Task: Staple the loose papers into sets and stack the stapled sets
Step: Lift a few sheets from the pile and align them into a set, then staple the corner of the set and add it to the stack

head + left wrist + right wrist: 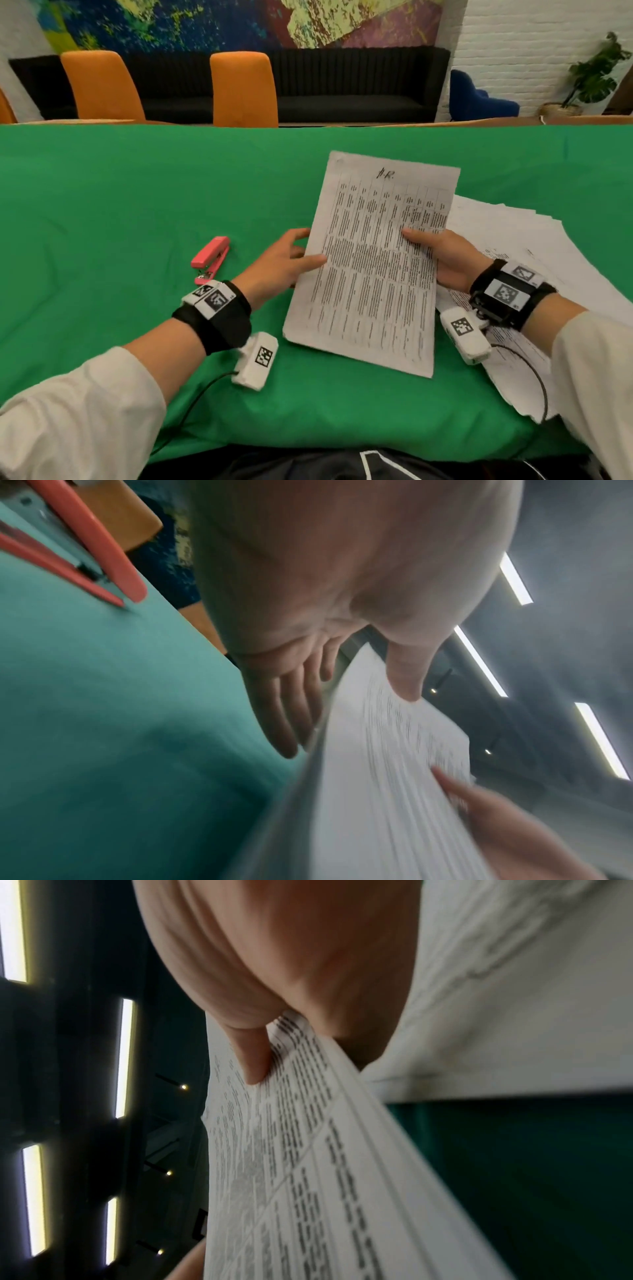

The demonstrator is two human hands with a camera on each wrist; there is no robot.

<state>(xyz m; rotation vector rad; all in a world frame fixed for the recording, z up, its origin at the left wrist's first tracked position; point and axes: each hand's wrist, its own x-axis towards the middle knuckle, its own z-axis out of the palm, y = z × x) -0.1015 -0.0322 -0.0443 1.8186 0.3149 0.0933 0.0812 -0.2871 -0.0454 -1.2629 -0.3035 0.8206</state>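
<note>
A set of printed papers (370, 267) is held tilted above the green table (137, 205) between both hands. My right hand (442, 257) pinches its right edge, thumb on the printed face (325, 1177). My left hand (294, 260) holds the left edge, with its thumb on top of the sheets (394, 777) and its straight fingers (291, 723) underneath. A pink stapler (210, 258) lies on the cloth just left of my left hand, with nothing touching it; it also shows in the left wrist view (103, 547). A fanned pile of loose papers (548, 246) lies under and behind my right hand.
Two orange chairs (243, 89) stand beyond the table's far edge. Camera cables (191, 401) trail from both wrists over the near edge. Green cloth stretches bare to the left of the stapler and behind it.
</note>
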